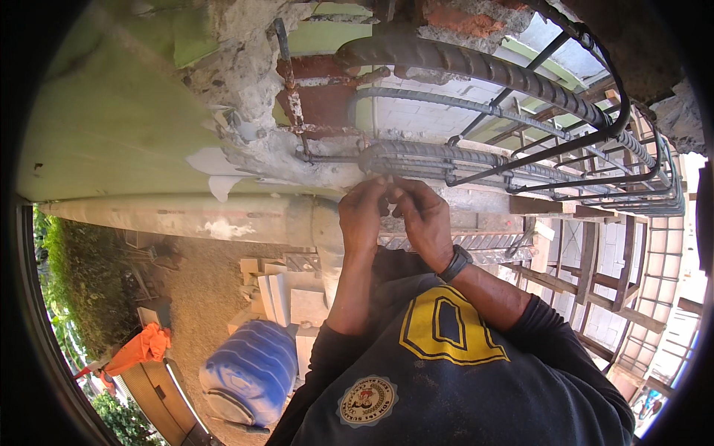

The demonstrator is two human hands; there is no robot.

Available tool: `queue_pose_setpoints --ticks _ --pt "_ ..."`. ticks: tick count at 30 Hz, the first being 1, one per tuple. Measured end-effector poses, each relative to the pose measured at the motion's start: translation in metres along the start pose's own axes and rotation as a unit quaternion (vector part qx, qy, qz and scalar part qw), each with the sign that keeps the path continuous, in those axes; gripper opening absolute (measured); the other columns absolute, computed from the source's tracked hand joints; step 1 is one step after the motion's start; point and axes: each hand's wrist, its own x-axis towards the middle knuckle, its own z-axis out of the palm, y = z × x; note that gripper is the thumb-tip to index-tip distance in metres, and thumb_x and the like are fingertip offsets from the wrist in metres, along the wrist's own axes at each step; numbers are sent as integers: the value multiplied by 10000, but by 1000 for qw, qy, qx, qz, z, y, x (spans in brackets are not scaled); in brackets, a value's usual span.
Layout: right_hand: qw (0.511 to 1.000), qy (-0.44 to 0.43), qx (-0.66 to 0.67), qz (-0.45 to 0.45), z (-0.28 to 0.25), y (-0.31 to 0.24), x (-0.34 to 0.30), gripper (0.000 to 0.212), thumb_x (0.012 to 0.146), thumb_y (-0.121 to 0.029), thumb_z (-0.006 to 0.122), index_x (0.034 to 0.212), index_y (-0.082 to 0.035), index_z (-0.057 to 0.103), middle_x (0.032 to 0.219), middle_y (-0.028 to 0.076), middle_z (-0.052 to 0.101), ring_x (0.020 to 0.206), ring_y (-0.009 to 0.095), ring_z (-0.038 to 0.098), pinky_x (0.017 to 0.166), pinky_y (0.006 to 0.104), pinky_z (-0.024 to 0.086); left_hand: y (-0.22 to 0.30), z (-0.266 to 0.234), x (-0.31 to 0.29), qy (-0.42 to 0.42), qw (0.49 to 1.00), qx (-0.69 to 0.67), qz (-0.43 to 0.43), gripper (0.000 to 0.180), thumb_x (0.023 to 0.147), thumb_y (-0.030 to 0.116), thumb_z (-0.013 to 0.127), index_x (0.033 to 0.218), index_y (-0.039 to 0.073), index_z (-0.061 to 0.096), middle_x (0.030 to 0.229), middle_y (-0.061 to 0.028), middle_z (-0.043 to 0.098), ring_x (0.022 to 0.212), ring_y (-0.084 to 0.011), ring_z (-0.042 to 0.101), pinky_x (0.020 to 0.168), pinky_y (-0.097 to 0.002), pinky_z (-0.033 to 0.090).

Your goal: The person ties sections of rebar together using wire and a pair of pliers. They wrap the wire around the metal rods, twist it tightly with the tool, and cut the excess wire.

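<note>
My left hand (362, 212) and my right hand (422, 214) meet fingertip to fingertip just below the ends of the lower ribbed steel bars (416, 156). Both have their fingers pinched together; whatever is between them is too small or too hidden to make out. Above them a thick ribbed bar (476, 65) and a thinner bar (446, 102) run to the right into a rebar cage with black bent stirrups (554, 152). The bars' left ends lie close to a broken concrete edge (256, 141), where a rusty upright bar (292, 89) sticks out.
A green wall (126, 111) fills the left, with a long pale pipe (186, 217) beneath it. Far below are a blue barrel (249, 368), stacked boxes and slabs (297, 297), and an orange cloth (141, 348). Wooden framing (587, 260) stands at right.
</note>
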Motion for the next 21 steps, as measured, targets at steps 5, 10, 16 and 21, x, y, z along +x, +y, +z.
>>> queue_pose_setpoints --ticks 5,10,16,21 --pt "996 17 -33 -78 -1 14 1 260 916 5 615 1168 -7 679 928 119 701 795 146 669 690 295 542 18 -5 -9 -21 999 32 -12 265 935 186 663 1105 -11 705 834 -6 634 707 -74 552 649 -223 467" --pt "990 44 -60 -122 3 26 8 204 876 -14 671 1078 -13 698 940 138 710 789 206 694 713 324 550 20 -10 -7 -45 998 -25 -34 304 943 188 648 1166 -14 693 846 -9 616 705 -75 540 648 -220 460" --pt "989 48 -114 -81 7 29 4 142 878 -50 681 1016 -15 683 862 101 721 748 166 695 688 304 543 13 -12 -2 -53 998 32 -24 264 917 190 680 1096 -1 719 835 9 649 655 -55 505 596 -213 423" --pt "992 56 -73 -83 8 21 4 178 877 -38 678 1055 -36 684 871 95 721 739 151 684 674 305 539 10 -3 2 -25 995 94 30 193 900 177 701 998 14 739 737 27 640 590 -31 473 532 -209 390"
